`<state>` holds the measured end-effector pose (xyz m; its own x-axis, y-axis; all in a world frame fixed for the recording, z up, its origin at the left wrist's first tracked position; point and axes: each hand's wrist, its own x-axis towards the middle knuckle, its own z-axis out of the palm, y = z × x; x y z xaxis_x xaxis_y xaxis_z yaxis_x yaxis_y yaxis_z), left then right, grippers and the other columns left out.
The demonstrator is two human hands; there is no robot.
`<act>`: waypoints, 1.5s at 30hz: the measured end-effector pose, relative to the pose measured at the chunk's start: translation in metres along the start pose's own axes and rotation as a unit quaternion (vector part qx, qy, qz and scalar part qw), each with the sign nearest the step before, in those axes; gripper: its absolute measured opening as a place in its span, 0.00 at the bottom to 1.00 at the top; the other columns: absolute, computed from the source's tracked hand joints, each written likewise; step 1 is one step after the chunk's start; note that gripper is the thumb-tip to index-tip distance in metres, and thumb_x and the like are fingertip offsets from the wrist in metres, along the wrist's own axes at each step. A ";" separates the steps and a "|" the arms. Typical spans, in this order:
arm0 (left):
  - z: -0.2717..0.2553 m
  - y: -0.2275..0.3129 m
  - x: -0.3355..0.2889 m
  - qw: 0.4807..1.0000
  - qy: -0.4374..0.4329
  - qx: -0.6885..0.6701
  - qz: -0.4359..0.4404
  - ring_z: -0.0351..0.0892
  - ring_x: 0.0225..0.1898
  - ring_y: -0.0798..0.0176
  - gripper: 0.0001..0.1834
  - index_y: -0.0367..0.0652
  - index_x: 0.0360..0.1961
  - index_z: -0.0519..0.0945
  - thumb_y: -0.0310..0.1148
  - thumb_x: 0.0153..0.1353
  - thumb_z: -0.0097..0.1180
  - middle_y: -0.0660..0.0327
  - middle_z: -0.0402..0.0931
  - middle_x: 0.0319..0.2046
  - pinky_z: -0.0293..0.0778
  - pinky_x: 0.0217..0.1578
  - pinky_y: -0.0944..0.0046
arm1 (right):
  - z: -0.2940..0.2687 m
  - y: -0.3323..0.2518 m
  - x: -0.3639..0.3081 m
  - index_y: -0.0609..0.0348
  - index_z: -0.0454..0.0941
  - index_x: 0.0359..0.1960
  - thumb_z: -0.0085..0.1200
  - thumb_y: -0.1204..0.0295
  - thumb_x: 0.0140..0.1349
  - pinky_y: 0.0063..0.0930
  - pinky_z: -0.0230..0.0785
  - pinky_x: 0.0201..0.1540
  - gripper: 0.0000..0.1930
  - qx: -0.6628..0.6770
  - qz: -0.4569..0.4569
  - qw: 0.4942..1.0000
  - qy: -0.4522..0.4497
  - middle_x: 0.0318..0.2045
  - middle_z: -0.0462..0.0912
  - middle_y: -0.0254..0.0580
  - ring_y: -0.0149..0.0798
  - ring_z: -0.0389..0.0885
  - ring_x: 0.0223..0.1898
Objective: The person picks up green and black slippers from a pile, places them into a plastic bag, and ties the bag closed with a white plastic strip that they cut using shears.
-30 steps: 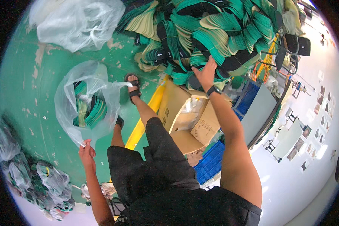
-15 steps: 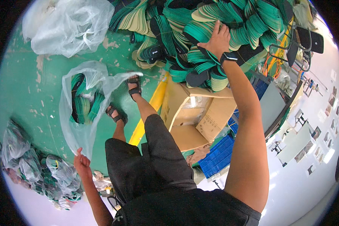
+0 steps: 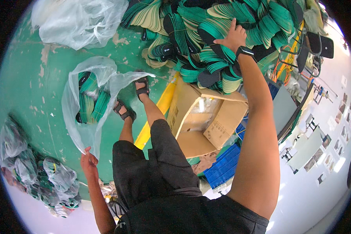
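My left hand (image 3: 89, 163) is closed on the near edge of a clear plastic bag (image 3: 72, 132), pinching it between the fingers. The bag lies open on the floor at the left, with several bundles of green and cream insoles (image 3: 93, 103) inside it. Farther off, my right hand (image 3: 233, 38) rests on a big heap of banded insole bundles (image 3: 202, 72). Its thumb and index finger are spread over a green bundle (image 3: 217, 29), and the other fingers are slightly bent. A watch is on my right wrist.
An open cardboard box (image 3: 197, 144) stands right of my legs, beside a yellow floor strip (image 3: 163, 103) and a blue crate (image 3: 222, 165). A crumpled plastic sheet (image 3: 78, 23) lies far left. Filled bags (image 3: 60, 177) are piled near left. A black chair (image 3: 316, 45) stands far right.
The whole view has shifted slightly, with the floor items appearing a little farther right. My right hand's fingers have bent somewhat on the heap. My left hand still pinches the bag.
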<state>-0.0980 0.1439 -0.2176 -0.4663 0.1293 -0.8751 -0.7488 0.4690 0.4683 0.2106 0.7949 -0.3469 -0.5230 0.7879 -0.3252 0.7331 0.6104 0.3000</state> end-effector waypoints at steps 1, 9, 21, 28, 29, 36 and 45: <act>-0.001 -0.002 0.000 1.000 0.004 -0.003 -0.003 0.57 0.17 0.75 0.16 0.36 0.46 0.73 0.38 0.64 0.49 0.70 0.57 0.15 0.54 0.19 0.73 | 0.003 0.004 -0.003 0.67 0.41 0.67 0.64 0.34 0.29 0.51 0.56 0.55 0.69 -0.007 -0.005 1.000 0.013 0.52 0.65 0.64 0.61 0.64 0.53; 0.010 -0.002 -0.006 1.000 0.016 0.023 0.003 0.57 0.17 0.74 0.17 0.36 0.46 0.73 0.39 0.65 0.48 0.70 0.56 0.15 0.54 0.19 0.72 | 0.008 -0.023 -0.061 0.65 0.42 0.67 0.68 0.43 0.35 0.54 0.52 0.58 0.64 -0.018 -0.017 0.999 0.024 0.55 0.64 0.62 0.59 0.60 0.58; -0.015 -0.011 0.014 0.990 0.015 0.018 0.138 0.60 0.21 0.76 0.13 0.37 0.44 0.72 0.36 0.66 0.46 0.70 0.62 0.19 0.57 0.24 0.73 | 0.021 -0.030 -0.040 0.63 0.52 0.64 0.70 0.52 0.37 0.48 0.63 0.43 0.55 0.021 -0.045 0.998 0.038 0.42 0.71 0.53 0.52 0.71 0.43; -0.051 -0.013 -0.004 0.992 -0.006 -0.069 0.105 0.51 0.17 0.78 0.24 0.35 0.63 0.60 0.36 0.70 0.39 0.73 0.50 0.15 0.51 0.20 0.75 | -0.057 -0.144 -0.117 0.64 0.52 0.63 0.70 0.57 0.32 0.47 0.62 0.45 0.55 0.197 -0.113 0.964 0.138 0.41 0.71 0.57 0.56 0.69 0.42; -0.049 -0.017 -0.005 0.993 -0.004 -0.064 0.104 0.51 0.17 0.78 0.24 0.35 0.63 0.60 0.36 0.70 0.38 0.73 0.50 0.15 0.50 0.19 0.75 | -0.073 -0.168 -0.133 0.65 0.51 0.63 0.70 0.59 0.30 0.45 0.62 0.47 0.56 0.254 -0.159 0.950 0.089 0.41 0.70 0.57 0.55 0.69 0.42; -0.025 -0.020 -0.010 0.990 -0.031 -0.100 0.095 0.50 0.15 0.78 0.24 0.35 0.61 0.63 0.39 0.70 0.38 0.73 0.51 0.13 0.47 0.17 0.74 | -0.071 -0.437 -0.223 0.64 0.54 0.62 0.68 0.61 0.36 0.44 0.61 0.43 0.50 0.363 -0.500 0.786 0.029 0.39 0.68 0.55 0.51 0.67 0.42; -0.053 -0.002 -0.027 0.988 0.001 -0.099 0.117 0.49 0.13 0.78 0.21 0.31 0.57 0.66 0.36 0.70 0.37 0.73 0.51 0.11 0.47 0.16 0.74 | -0.019 -0.446 -0.248 0.72 0.55 0.60 0.62 0.52 0.43 0.54 0.43 0.65 0.48 0.414 -0.184 0.891 -0.027 0.62 0.51 0.71 0.64 0.47 0.65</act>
<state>-0.1091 0.0932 -0.1888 -0.6384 0.2122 -0.7398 -0.6976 0.2467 0.6727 0.0054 0.3288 -0.3830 -0.7887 0.5287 -0.3137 0.5977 0.5399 -0.5927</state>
